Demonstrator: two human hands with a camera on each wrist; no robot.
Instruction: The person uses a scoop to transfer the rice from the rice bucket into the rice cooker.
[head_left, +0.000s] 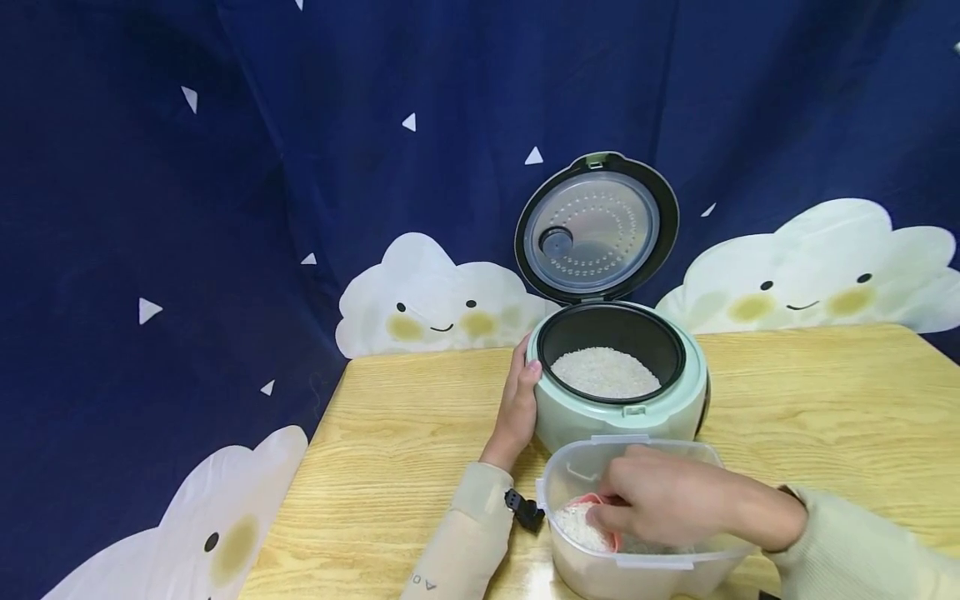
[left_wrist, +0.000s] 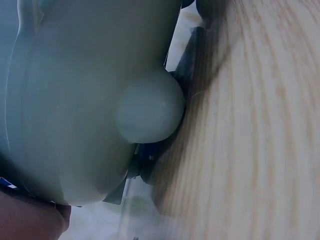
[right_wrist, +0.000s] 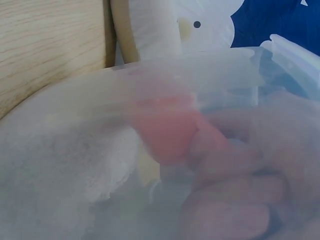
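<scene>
The rice cooker [head_left: 622, 417], pale green with its lid [head_left: 596, 229] raised, holds white rice [head_left: 606, 372] in its dark inner pot [head_left: 667, 342]. My left hand [head_left: 519, 404] rests against the cooker's left side, thumb up near the rim. Part of that hand [left_wrist: 30, 217] shows beside the cooker's body in the left wrist view. In front stands a clear plastic container [head_left: 622, 575] with more rice [head_left: 577, 525] in it. Reaching down inside, my right hand [head_left: 663, 496] grips a pink scoop [right_wrist: 165, 130] by its handle side. The right wrist view sees this through the cloudy container wall.
All of this stands on a wood-grain table [head_left: 412, 442]. Behind it hangs a dark blue curtain [head_left: 450, 108] with smiling clouds. A small black device [head_left: 525, 510] sits at the left wrist, close to the container's left edge.
</scene>
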